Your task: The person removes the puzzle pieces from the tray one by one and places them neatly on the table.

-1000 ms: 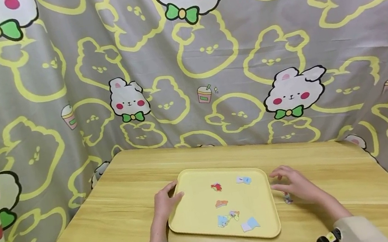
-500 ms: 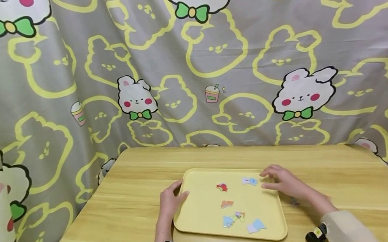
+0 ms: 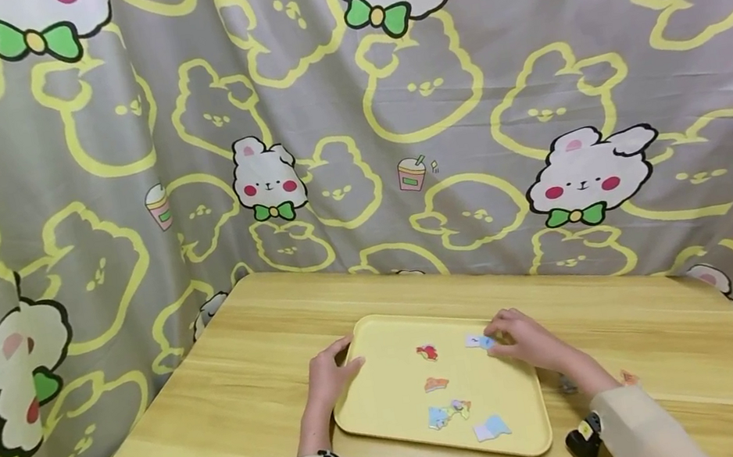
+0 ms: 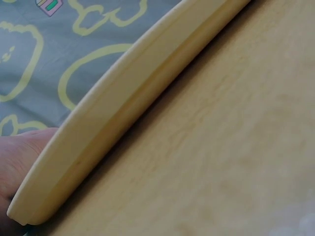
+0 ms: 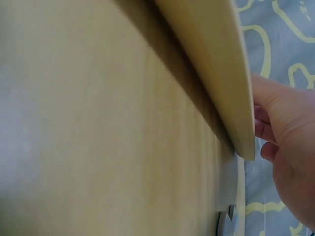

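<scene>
A pale yellow tray [image 3: 386, 407] lies on the wooden table, with several small puzzle pieces scattered on it. At its left edge my left hand [image 3: 328, 376] grips the rim, thumb on the inner side and fingers outside. In the left wrist view the tray's side wall [image 4: 106, 105] hides most of that hand. My right hand [image 3: 525, 339] reaches over the right rim and pinches a lilac and light-blue puzzle piece [image 3: 477, 341] at its right end. The right wrist view shows the hand [image 5: 290, 132] with curled fingers, their tips hidden behind the rim.
Also on the tray are a red piece [image 3: 428, 352], an orange piece [image 3: 436, 384], a blue and yellow cluster [image 3: 447, 413] and another lilac and blue piece [image 3: 492, 427]. Beside the right forearm lie a grey piece [image 3: 567, 383] and an orange one [image 3: 628, 377]. A patterned curtain [image 3: 332, 91] hangs behind.
My right hand has moved left from outside the tray to the lilac and blue piece, its thumb and fingers drawing closer. The left hand keeps its place on the rim.
</scene>
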Motion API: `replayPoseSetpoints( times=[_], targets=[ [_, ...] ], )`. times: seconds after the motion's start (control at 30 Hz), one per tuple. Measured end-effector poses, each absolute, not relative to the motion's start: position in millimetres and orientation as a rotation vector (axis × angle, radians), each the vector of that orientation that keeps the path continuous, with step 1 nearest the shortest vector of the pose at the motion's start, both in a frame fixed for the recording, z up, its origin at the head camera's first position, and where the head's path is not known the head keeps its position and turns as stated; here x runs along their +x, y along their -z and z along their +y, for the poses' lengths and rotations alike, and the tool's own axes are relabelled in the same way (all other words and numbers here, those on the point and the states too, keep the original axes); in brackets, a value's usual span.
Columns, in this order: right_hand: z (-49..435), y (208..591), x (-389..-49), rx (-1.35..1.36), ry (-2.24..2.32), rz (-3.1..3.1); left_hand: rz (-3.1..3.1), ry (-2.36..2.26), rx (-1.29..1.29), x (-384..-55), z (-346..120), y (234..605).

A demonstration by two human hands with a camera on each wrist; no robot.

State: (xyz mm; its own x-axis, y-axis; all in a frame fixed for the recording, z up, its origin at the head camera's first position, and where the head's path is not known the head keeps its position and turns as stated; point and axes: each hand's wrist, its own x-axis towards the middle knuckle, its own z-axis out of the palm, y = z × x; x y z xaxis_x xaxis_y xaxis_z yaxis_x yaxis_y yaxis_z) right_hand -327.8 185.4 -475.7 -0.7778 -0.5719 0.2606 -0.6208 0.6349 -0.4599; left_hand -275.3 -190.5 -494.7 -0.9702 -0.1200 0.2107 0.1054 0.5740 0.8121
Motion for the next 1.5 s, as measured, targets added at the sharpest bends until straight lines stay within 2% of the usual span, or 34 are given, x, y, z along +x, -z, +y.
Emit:
replayPoseSetpoints(
  times=[0.4,0.77,1.03,1.5],
  targets=[
    [182.8,472.9,-326.6,0.968,-0.758,-2.742,-2.570,1.340,-0.007,-278.4,-187.9,492.6],
    [181.4,475.9,-320.4,0.929,-0.511,-2.481,-2.570,1.347,-0.004,-276.0,-186.6,493.8],
    [182.3,467.6,-311.2,0.840,-0.644,-2.509,-2.570,1.322,-0.007,-274.6,-188.1,495.1],
    [181.6,465.5,-292.1,0.782,-1.132,-2.413,-2.583,1.335,0.022,-274.8,-190.0,496.7]
  ],
)
